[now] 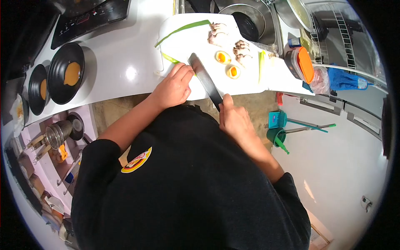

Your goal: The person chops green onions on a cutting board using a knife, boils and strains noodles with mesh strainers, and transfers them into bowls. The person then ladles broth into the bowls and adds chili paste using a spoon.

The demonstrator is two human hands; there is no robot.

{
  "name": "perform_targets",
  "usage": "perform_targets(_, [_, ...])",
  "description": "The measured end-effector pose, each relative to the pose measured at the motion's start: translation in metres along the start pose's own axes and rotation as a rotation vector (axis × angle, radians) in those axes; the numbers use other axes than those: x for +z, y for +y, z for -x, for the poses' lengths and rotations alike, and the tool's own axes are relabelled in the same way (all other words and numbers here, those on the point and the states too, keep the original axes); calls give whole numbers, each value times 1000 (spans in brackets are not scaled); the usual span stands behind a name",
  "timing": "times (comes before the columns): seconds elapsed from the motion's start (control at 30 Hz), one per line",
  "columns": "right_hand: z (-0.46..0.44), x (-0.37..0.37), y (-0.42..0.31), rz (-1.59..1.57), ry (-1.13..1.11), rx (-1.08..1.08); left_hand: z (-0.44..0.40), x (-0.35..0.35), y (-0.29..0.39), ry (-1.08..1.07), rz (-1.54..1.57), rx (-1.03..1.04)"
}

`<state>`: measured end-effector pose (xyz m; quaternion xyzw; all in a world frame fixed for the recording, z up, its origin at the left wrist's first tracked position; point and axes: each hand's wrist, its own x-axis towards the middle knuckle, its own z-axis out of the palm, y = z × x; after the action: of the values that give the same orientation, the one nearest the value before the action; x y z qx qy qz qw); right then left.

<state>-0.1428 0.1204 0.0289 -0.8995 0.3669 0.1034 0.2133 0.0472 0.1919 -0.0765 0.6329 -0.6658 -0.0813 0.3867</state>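
My right hand [237, 116] is closed around the handle of a broad kitchen knife [203, 76], whose blade lies over the white cutting board [189, 43]. My left hand [174, 86] rests at the board's near left edge, fingers bent and pressed on a green onion piece [170, 58], partly hidden beneath them. The knife tip is just right of those fingers. Farther back lies a long green onion leaf [183, 30]. Right of the blade sit two egg halves [223, 57] and two portions of sliced meat [218, 34]. A pale stalk [261, 67] lies near the right edge.
Two black bowls [54, 89] holding brown liquid stand at the left, below an induction cooktop [91, 18]. Behind the board is a sink [270, 31] with a metal pot. An orange-lidded container [305, 65] and a blue cloth [346, 79] are at the right.
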Motion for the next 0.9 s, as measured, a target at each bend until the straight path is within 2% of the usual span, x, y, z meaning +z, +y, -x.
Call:
perform_targets(0.03, [-1,-3,-2,0,-1,1,0,-1,0,-2,8,-1])
perform_targets(0.1, [-4,-11,-8,-75,-157,105,0,-2,0,-5,14,-4])
perform_targets(0.3, [35,-5,14,12,-256,239,2,1,-1,14,70,-28])
perform_targets(0.43, [32,-25,7,3,-250,194,3,-1,-4,9,50,13])
perform_targets(0.5, [14,-23,-2,-40,-156,88,2,-2,-3,-4,42,14])
perform_targets(0.6, [-1,-10,-5,-6,-133,79,2,-3,-4,-5,80,7])
perform_targets(0.83, [10,-14,-2,-48,-182,101,5,-3,-4,14,-7,23])
perform_targets(0.9, [29,-22,5,9,-281,194,5,-5,-6,22,-10,21])
